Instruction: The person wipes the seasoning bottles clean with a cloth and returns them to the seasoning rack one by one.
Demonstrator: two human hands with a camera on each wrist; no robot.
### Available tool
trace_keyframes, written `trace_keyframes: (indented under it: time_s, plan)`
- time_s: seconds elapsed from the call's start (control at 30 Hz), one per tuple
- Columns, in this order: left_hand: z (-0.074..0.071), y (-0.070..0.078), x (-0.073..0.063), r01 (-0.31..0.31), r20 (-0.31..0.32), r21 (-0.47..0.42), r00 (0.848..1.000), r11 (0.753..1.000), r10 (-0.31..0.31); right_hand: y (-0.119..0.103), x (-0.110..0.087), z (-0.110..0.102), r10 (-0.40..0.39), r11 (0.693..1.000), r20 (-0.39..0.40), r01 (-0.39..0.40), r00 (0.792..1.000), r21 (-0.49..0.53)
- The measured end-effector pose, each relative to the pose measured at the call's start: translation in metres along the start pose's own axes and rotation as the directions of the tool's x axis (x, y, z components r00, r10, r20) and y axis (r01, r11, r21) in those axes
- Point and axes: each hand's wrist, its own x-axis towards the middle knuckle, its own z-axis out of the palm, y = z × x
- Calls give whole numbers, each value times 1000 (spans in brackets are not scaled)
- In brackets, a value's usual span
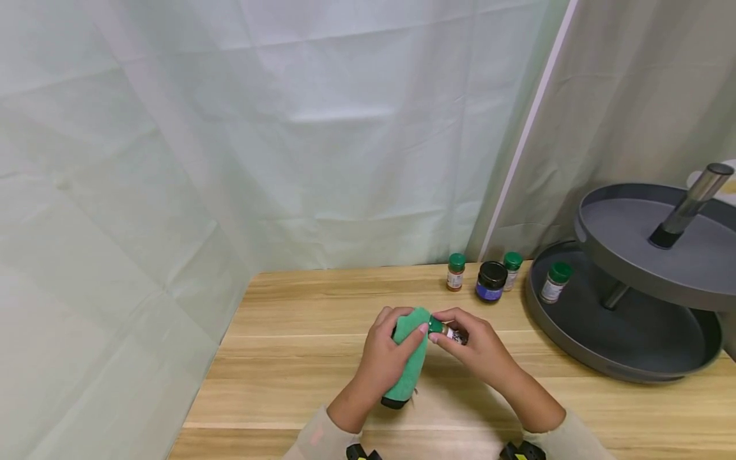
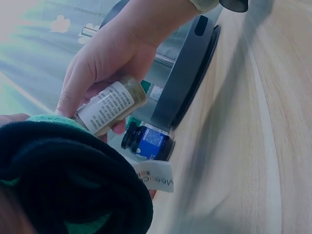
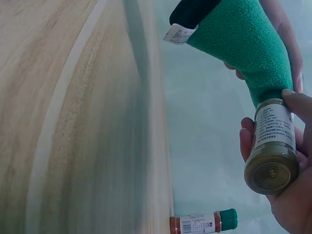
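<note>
My left hand [image 1: 388,348] grips a folded green cloth [image 1: 409,367] with a dark edge and a small white tag. In my right hand [image 1: 474,342] is a small spice jar [image 3: 274,131] with a white label, held between thumb and fingers. The jar's green cap [image 1: 436,324] touches the upper end of the cloth. In the right wrist view the cap is hidden in the cloth and the jar's base faces the camera. Both hands are above the wooden table [image 1: 299,377].
Behind the hands stand a green-capped jar [image 1: 455,273], a black-lidded jar [image 1: 490,282] with a blue label, and another green-capped jar [image 1: 512,268]. At right is a two-tier dark grey turntable [image 1: 627,364]; a green-capped jar [image 1: 555,283] sits on its lower tier.
</note>
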Motion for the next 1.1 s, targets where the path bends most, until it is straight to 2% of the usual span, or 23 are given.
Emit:
trace_keyframes:
  time_s: [0.23, 0.37, 0.5, 0.63, 0.73, 0.87, 1.0, 1.1]
  plan:
    - [0, 0, -1, -7, 6, 59, 1000, 998, 6, 2, 0, 1, -16, 999, 59, 18, 998, -38]
    - [-1, 1, 0, -4, 16, 108, 1000, 994, 3, 3, 0, 3, -95, 990, 76, 102, 993, -95]
    - [-4, 1, 2, 20, 50, 130, 998, 991, -26, 3, -2, 4, -173, 967, 76, 184, 982, -176]
    - [-8, 0, 4, 64, 104, 69, 992, 996, -71, 2, -4, 3, -216, 954, 80, 228, 973, -197]
    - [-11, -1, 6, 108, 143, -15, 984, 994, -104, 2, -4, 1, -245, 953, 76, 255, 966, -163]
    - [-14, -5, 9, 166, 189, -111, 971, 980, -144, 2, -3, 0, -263, 958, 74, 269, 962, -96]
    - [-16, -5, 10, 215, 220, -169, 959, 962, -176, 2, -4, -1, -236, 971, 83, 239, 968, -24]
    - [-18, -3, 10, 229, 226, -201, 957, 952, -182, 1, -4, -2, -199, 980, 75, 196, 977, 36]
